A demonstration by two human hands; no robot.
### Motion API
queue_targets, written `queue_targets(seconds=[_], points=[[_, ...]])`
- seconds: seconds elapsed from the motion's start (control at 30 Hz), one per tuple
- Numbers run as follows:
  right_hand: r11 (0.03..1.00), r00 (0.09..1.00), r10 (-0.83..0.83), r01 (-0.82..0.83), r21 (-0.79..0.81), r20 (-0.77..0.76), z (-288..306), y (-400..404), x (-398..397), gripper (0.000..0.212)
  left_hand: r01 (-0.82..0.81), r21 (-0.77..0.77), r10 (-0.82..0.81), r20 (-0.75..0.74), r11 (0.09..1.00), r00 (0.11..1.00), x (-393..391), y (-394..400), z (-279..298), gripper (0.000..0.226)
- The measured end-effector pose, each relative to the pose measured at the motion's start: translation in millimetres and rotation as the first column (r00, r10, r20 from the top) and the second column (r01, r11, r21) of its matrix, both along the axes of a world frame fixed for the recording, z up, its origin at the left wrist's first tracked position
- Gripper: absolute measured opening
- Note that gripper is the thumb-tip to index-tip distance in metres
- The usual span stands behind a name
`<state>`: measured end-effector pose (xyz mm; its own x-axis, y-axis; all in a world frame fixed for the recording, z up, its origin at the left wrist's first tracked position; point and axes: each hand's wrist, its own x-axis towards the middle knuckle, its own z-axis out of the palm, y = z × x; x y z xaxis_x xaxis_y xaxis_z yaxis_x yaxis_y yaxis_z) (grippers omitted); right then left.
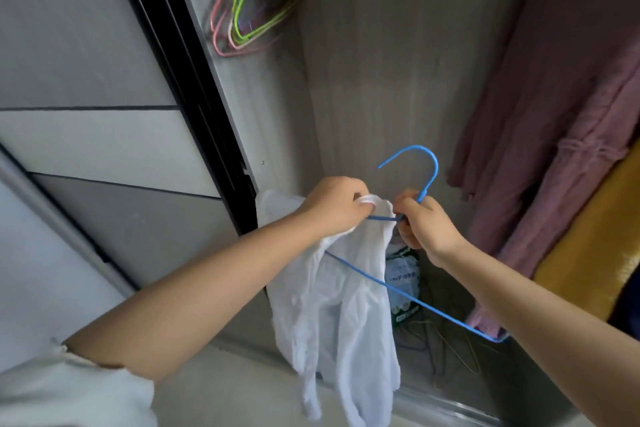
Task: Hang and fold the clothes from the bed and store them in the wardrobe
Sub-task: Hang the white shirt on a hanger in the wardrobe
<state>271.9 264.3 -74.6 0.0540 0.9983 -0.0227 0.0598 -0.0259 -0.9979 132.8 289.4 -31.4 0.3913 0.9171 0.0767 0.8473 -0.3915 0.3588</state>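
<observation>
The white garment [346, 291] is thin, soft cloth, matt and creased. The blue hanger [408, 298] is slim wire with a smooth, slightly glossy coating. The pink and green hangers [249, 10] have the same smooth coated look. The wardrobe's back wall [398, 62] shows a pale, matt wood grain. The sliding door [86, 80] has smooth grey panels with a dull sheen. The pink garment [554, 114] is matt, crinkled cloth; the yellow fabric [595, 253] looks fuzzy.

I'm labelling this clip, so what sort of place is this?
Most likely the inside of a bedroom wardrobe: spare hangers hang up top, a pink garment hangs at right, and a sliding door stands at left.
</observation>
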Motion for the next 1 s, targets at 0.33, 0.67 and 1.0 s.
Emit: queue_targets(seconds=[0.33,0.67,1.0], points=[[0.948,0.845,0.304,-0.225,0.224,-0.440,34.8,-5.2,-2.3,0.011,0.399,0.845,-0.036,-0.414,0.355,0.909,-43.3,21.9,6.7,0.037],[0.846,0.680,0.495,-0.518,-0.124,0.541,-24.7,13.1,17.5,0.011,0.576,0.806,-0.388,-0.490,0.139,0.780,-82.3,54.2,26.4,0.036],[0.920,0.537,0.332,-0.365,-0.141,0.776,-63.0,14.0,-34.9,0.044,0.470,0.843,-0.403,-0.348,0.260,0.847,-117.2,61.6,38.9,0.032]])
